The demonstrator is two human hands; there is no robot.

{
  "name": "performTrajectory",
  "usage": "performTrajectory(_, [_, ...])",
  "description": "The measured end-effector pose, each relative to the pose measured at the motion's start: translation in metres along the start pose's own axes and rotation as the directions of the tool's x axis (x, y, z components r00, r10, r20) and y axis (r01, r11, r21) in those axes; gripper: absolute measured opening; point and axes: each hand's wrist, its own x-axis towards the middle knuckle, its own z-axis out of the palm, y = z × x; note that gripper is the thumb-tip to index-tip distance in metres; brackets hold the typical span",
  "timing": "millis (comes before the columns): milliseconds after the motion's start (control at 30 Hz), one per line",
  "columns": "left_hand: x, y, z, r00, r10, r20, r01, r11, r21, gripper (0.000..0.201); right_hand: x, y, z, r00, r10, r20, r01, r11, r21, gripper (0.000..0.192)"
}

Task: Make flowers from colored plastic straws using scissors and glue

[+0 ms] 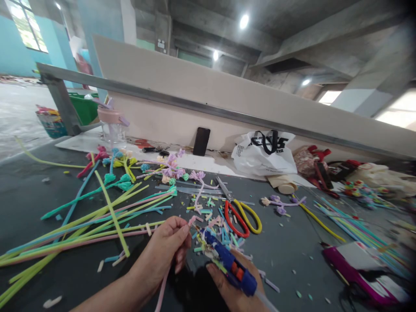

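Observation:
Near the front middle of the table, my left hand (165,245) pinches a pink pipe cleaner (164,288), whose tail hangs below the palm and whose short tip pokes out above the fingers. My right hand (232,284) is wrapped round a blue hot glue gun (227,260) with a glue stick at its rear. The gun's nozzle points at the pink tip, very close to it; whether they touch I cannot tell. Just beyond the gun lie scissors (238,212) with one red and one yellow handle, blades apart, among many short cut pieces (211,212) of pipe cleaner.
Long pipe cleaners (97,229) spread over the left, with pipe-cleaner flowers (172,167) behind them. A phone (201,141) leans on the back board. A white bag (264,151) and tape roll (286,186) stand back right. A purple box-like object (357,273) lies at the right.

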Motion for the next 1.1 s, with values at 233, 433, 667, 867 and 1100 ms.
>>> performTrajectory(233, [0.0,0.001,-0.002,1.0,-0.005,0.016,0.005,1.0,0.004,0.025,0.001,0.0,0.001,1.0,0.027,0.014,-0.028,0.999,0.029,0.021])
performTrajectory(433, [0.0,0.004,-0.002,0.999,-0.027,0.03,0.028,0.999,-0.042,0.027,0.003,0.003,-0.009,0.944,0.315,-0.102,-0.292,0.937,0.19,0.028])
performTrajectory(667, [0.0,0.006,-0.005,0.997,-0.072,0.034,0.072,0.997,0.017,0.032,0.028,0.074,-0.083,0.937,0.309,-0.161,-0.336,0.924,-0.181,0.037])
performTrajectory(867, [-0.001,0.006,-0.003,0.998,-0.055,0.038,0.055,0.998,0.017,0.032,0.039,0.16,-0.102,0.912,0.41,-0.014,-0.361,0.785,-0.504,0.035])
performTrajectory(1100, [-0.001,0.007,-0.003,0.998,-0.059,0.036,0.059,0.998,0.009,0.03,0.044,0.166,-0.108,0.913,0.407,-0.02,-0.356,0.774,-0.524,0.048])
